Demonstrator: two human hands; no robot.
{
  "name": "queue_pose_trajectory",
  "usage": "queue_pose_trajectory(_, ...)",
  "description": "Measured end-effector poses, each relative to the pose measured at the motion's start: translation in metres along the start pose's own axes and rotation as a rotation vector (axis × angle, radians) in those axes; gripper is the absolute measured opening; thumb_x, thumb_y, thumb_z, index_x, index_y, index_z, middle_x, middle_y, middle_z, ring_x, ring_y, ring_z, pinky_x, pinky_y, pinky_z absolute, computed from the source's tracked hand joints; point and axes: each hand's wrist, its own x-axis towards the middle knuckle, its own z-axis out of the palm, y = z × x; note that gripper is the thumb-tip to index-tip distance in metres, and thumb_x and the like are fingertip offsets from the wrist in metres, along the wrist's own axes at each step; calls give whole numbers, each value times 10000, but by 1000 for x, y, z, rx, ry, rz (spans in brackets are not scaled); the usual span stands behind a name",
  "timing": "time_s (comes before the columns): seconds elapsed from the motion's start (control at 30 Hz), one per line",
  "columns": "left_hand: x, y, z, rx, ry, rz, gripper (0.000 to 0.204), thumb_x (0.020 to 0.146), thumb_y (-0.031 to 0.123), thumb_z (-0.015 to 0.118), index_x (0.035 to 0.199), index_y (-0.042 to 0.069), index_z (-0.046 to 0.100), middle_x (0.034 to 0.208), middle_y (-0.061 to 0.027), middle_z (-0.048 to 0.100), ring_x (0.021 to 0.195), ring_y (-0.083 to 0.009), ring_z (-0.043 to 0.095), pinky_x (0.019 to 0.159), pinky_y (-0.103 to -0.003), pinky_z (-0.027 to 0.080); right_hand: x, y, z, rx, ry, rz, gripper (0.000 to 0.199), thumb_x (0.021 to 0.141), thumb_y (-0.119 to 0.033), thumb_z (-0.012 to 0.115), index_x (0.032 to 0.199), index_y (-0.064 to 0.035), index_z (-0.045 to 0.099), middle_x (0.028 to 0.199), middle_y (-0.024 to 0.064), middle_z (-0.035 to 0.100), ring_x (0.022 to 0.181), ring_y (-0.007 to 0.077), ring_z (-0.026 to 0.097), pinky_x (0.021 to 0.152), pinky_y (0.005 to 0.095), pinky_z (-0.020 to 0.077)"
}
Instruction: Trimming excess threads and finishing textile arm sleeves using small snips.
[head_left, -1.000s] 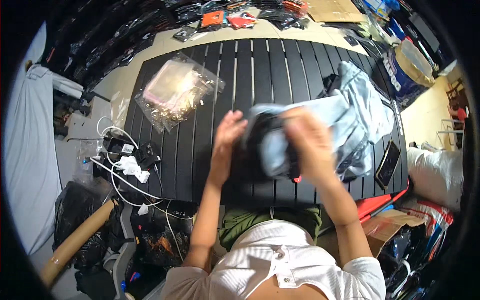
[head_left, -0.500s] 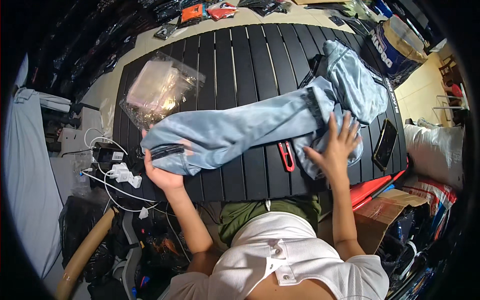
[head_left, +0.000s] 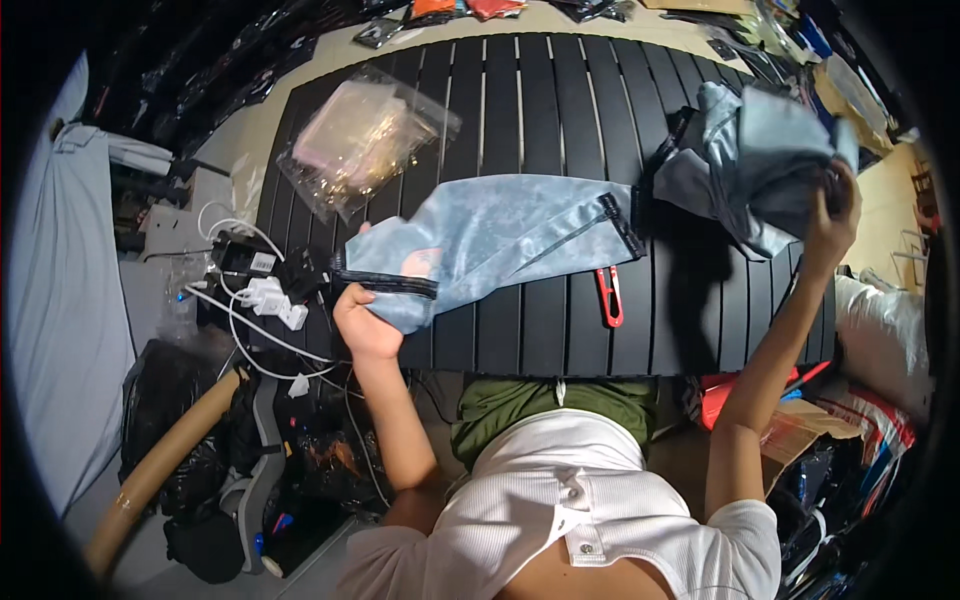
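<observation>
A sleeve-shaped piece of shiny light blue cloth [head_left: 530, 225] with dark overlocked seams lies across the table's middle. My left hand [head_left: 370, 325] is closed on its left end, thumb on top beside the dark seam and fingers underneath. At the right, my right hand [head_left: 832, 215] grips a bunched heap of blue-grey cloth [head_left: 775, 140], with part of it lifted above the table. A red thread snipper [head_left: 610, 300] lies below the blue piece's right end, partly covered by it.
The black slatted table [head_left: 500, 120] carries a clear plastic bag pack [head_left: 355, 140] at its far left. White chargers and cables [head_left: 270, 300] sit at the left edge. A cardboard box [head_left: 805, 430] stands below the right edge, near a white sack [head_left: 880, 325].
My right hand has moved right and up, taking hold of the bunched cloth, which has shifted right, apart from the sleeve-shaped piece. The phone at the right no longer shows.
</observation>
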Motion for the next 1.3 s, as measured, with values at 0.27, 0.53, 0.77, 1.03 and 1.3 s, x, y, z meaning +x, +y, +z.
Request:
queue_pose_trajectory(0.27,-29,-25,38,-194,-67,-39,847,512,115,425,1345,108,271,1331,-145,352,1237,-359,307,1029,-525,226,-60,-50,68,61,-372,-27,276,836,-193,541,1063,-37,570,1072,98,559,1005,219,510,854,293,371)
queue_pose_trajectory(0.53,-39,-53,64,-223,6,-102,743,613,117,433,1340,144,279,1342,-116,331,1247,-329,299,1025,-532,226,-165,-184,104,796,-1063,411,262,671,-112,714,841,3,550,771,49,548,759,134,515,707,251,406)
queue_pose_trajectory(0.77,-35,-45,63,975,343,617,740,726,15,506,1376,115,166,1416,-149,125,1285,-267,211,1033,-381,184,-177,-194,98,1052,-992,841,85,784,10,607,816,4,528,843,1,561,777,28,498,664,182,403)
queue_pose_trajectory(1.03,-68,-21,110,1945,124,556,273,780,203,581,1046,168,635,1376,-164,269,1211,-267,331,1004,-398,181,-140,-202,88,953,-845,399,107,738,-4,636,826,43,596,685,66,567,631,133,483,583,240,373)
queue_pose_trajectory(1.3,-69,-21,113,1586,-169,595,213,634,102,719,833,74,647,901,-47,593,943,-251,520,837,-341,405,-142,-201,88,844,-835,260,121,694,3,659,794,43,603,679,83,560,611,153,478,558,253,371)
